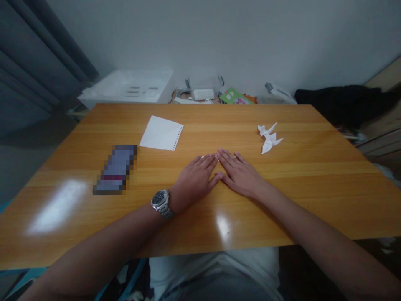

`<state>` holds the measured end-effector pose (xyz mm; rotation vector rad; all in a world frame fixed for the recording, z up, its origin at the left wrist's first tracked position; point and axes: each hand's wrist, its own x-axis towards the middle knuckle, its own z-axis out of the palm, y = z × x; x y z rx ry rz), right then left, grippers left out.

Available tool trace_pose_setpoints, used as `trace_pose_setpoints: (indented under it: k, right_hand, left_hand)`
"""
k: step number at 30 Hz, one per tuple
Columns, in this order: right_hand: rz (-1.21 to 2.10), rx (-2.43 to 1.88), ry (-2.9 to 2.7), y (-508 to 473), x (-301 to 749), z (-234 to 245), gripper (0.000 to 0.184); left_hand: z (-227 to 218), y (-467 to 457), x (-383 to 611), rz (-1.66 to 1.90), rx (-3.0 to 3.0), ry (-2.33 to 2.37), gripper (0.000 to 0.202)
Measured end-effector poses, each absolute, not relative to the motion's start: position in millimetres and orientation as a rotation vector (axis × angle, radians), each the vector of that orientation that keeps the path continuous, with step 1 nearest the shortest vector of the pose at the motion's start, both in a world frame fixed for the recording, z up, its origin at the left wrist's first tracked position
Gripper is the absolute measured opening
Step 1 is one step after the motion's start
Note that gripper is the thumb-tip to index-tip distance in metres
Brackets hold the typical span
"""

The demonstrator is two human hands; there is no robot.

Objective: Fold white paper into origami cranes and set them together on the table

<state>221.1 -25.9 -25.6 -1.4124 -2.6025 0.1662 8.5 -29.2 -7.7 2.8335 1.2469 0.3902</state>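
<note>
My left hand (198,175), with a metal watch (161,203) on its wrist, lies flat with its fingers stretched out. My right hand (239,172) rests flat beside it, and the tips of the two hands meet at the middle of the table. Thin white edges of paper (216,158) peek out at the fingertips; the hands cover the rest, so its shape is hidden. To the right, two small folded paper cranes (270,139) lie close together. A white sheet with a punched edge (161,133) lies beyond my left hand.
A phone-like device with a pixelated screen (115,169) lies at the left of the wooden table (313,179). Behind the far edge are a white plastic tub (131,85), a green booklet (233,96) and a dark cloth (341,104). A grey curtain (34,54) hangs at the left.
</note>
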Motion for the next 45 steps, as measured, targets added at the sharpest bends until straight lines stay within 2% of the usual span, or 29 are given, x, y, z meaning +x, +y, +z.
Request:
trace_pose_setpoints:
  k: [17, 22, 27, 45]
  right_hand:
    - [0.144, -1.757, -2.406, -23.0, 251.5, -24.3, 0.075]
    - [0.042, -1.618, -2.359, -19.7, 244.2, -17.0, 0.073]
    - [0.199, -1.361, -2.566, -24.0, 218.7, -17.5, 0.075]
    - [0.243, -1.394, -2.548, -28.1, 209.0, -28.1, 0.078]
  left_hand:
    - [-9.3, -29.2, 2.5, 0.350, 2.870, 1.226, 0.056]
    - [-9.0, -29.3, 2.4, 0.351, 2.860, 1.221, 0.053]
    - [-9.1, -29.2, 4.5, 0.331, 2.854, 1.211, 0.053]
    - [-15.2, -27.1, -9.2, 0.289, 2.925, 1.193, 0.054]
